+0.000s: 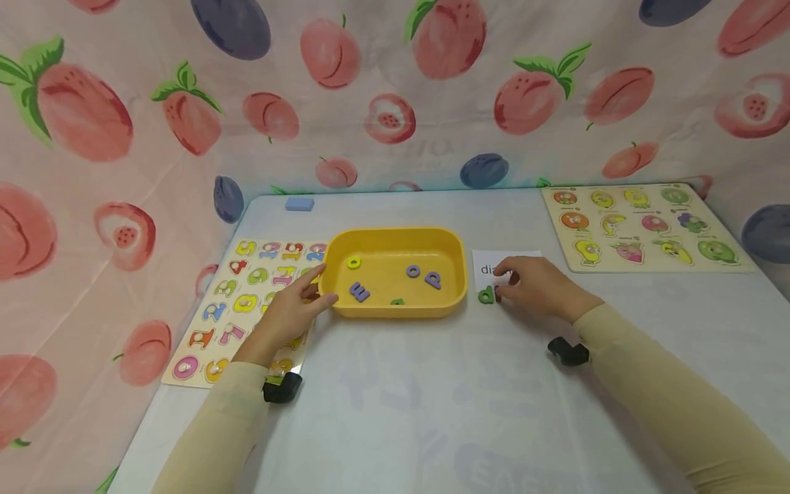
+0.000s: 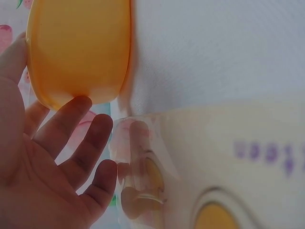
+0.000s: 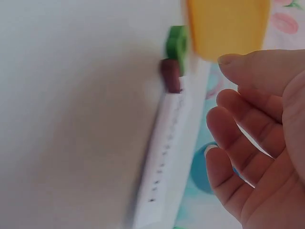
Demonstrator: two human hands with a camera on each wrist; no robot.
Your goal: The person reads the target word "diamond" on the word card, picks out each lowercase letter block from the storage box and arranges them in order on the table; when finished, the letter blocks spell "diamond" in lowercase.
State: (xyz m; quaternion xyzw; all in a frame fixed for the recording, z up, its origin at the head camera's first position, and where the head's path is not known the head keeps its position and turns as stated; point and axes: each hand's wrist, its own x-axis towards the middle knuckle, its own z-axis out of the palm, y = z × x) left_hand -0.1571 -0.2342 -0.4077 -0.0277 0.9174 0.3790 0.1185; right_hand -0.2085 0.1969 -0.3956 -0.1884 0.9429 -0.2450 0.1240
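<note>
The left grip [image 1: 290, 314] is released: its fingers are extended and bear against the near end of the yellow tub [image 1: 395, 311], which stands on the surface [image 1: 407, 384] between both grips. Inside the tub, well apart from the fingers, lie a yellow letter [image 1: 354, 263], a purple letter "E" [image 1: 359, 292], a purple ring-shaped letter [image 1: 413, 272] and a purple letter "p" [image 1: 433, 279]; a green piece [image 1: 397, 302] is partly hidden by the front wall.

The right grip [image 1: 535, 285] is also released, its fingers loosely bent. A green letter [image 1: 486, 295] and a dark letter [image 3: 170, 76] lie side by side just beside its fingertips. The white card [image 1: 484, 259] lies partly beneath this grip, its printed word partly covered.

The number board [image 1: 252, 321] lies under the left grip; the fruit board [image 1: 669, 236] lies beyond the right grip, to its right.
</note>
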